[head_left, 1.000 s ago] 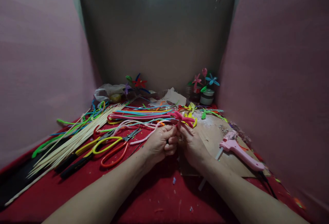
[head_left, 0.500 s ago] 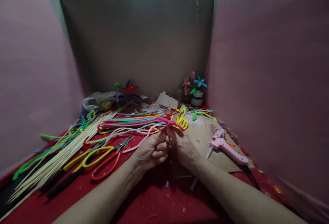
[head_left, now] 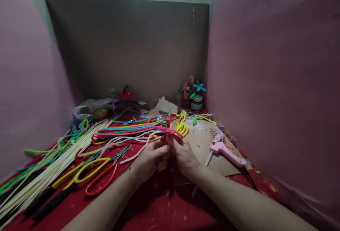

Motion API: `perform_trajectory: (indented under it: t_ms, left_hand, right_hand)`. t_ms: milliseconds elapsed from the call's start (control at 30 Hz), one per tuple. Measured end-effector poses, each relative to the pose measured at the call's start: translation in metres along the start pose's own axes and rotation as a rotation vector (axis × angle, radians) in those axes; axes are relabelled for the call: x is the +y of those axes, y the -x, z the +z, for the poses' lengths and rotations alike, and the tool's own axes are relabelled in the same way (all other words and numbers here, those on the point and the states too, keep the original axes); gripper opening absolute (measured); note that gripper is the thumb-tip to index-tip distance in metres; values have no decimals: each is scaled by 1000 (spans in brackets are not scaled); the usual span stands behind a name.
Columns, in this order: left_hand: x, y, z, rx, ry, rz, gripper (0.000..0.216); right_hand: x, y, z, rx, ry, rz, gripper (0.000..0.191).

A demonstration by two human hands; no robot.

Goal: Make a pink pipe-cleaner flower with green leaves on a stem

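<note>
In the middle of the head view, a bright pink pipe cleaner piece is pinched at the fingertips of both hands. My left hand is closed, its thumb and fingers meeting just under the pink piece. My right hand is closed too, with the thumb pressed against it from the right. The fingers hide the lower part of the piece. Right behind it lie curved yellow pipe cleaner pieces on a cardboard sheet. To the left is a bundle of colored pipe cleaners.
Scissors with red handles and yellow-handled pliers lie on the left beside thin wooden sticks. A pink glue gun rests on the cardboard. Pipe-cleaner flowers stand at the back near a jar. Pink walls enclose both sides.
The whole scene has shifted left as the camera turned right. Both hands still grip the pink pipe cleaner piece, and my left fingers have shifted slightly around its lower part.
</note>
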State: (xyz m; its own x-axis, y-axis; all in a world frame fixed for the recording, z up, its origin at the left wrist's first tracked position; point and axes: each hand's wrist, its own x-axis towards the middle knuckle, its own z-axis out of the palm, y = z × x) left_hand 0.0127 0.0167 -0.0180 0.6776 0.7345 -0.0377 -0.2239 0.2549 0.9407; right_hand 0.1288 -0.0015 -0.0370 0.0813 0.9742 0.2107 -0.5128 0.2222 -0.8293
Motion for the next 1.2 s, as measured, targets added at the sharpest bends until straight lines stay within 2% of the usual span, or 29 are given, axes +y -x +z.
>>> perform_trajectory:
  t_ms: [133,233,400,567,700,833,900,1033,1200]
  left_hand:
    - [-2,-3,5,177,-282,104,28]
    - [-2,-3,8,242,-341,118,31]
    - [1,-1,12,232,-311,130,31]
    - [-1,1,15,226,-290,150,31]
    - [-3,3,15,200,-231,115,29]
    - [5,11,12,145,-264,33,29]
    - [12,16,10,113,-330,44,31]
    - [17,26,6,104,-468,179,25]
    - [9,32,-1,160,-628,331,18]
  right_hand:
    - [0,1,2,-48,-43,89,24]
    - [0,2,2,-103,-76,78,25]
    - [-5,5,2,-179,-50,36,29]
    - [-9,7,1,-148,27,17,29]
    - [-6,10,0,-166,24,45,31]
    - [-9,13,4,-154,58,82,29]
    - [-13,16,6,-120,154,16,25]
    - [-20,22,8,-30,310,-139,19]
    - [-19,28,11,-72,381,-254,16]
